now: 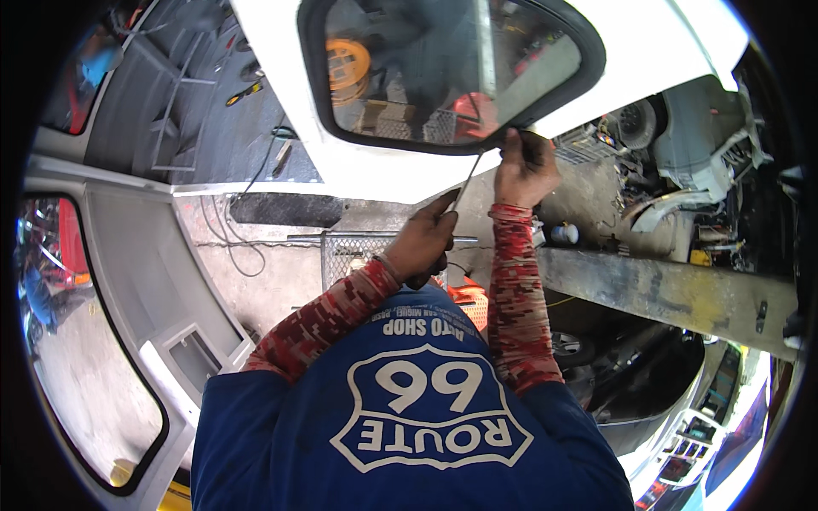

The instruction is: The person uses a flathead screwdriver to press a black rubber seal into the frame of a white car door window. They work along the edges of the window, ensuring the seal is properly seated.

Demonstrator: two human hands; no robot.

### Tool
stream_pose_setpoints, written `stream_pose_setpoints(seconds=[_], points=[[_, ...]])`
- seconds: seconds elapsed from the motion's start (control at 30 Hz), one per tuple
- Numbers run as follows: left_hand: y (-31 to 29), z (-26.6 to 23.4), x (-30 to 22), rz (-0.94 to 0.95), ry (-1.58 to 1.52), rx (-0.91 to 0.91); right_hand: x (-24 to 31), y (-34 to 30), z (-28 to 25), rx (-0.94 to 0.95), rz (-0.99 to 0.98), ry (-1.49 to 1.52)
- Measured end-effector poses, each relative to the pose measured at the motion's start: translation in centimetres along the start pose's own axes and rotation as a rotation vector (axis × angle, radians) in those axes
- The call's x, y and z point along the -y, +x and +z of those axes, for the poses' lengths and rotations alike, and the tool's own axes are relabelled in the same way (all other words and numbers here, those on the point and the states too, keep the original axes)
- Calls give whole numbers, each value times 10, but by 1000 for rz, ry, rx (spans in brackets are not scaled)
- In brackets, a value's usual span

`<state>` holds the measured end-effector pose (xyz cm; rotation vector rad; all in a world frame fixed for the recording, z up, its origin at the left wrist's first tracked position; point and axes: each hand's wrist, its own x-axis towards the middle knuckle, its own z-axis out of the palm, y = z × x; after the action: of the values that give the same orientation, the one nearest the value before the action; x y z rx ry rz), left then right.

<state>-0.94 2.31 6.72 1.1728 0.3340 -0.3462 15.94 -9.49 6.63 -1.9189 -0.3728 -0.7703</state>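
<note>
In front of me is a white vehicle panel (375, 175) with a rounded window (409, 77) framed by a black rubber seal (383, 146). My left hand (423, 241) is closed around a slim tool with a thin metal shaft (468, 179); its handle is hidden in my fist. The shaft slants up to the right, and its tip meets the seal at the window's lower edge. Just right of that tip, my right hand (526, 168) has its fingers closed at the seal's lower right corner. Thumb and fingers seem to pinch the rubber there.
At the left stands an open vehicle door (153, 255) with its own window. A black cable (230, 247) runs over the floor beside a metal mesh stand (341, 251). An orange basket (470, 300) is below my hands. Right of me are a steel beam (665, 294) and vehicle parts (682, 183).
</note>
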Motion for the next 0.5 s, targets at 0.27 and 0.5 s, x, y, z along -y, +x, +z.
stream_pose_setpoints(seconds=[0.27, 0.5], points=[[-19, -10, -9, 73, 84, 1, 11, 0, -4, 11, 185, 122], [-61, -23, -16, 47, 157, 19, 6, -11, -11, 36, 240, 53]])
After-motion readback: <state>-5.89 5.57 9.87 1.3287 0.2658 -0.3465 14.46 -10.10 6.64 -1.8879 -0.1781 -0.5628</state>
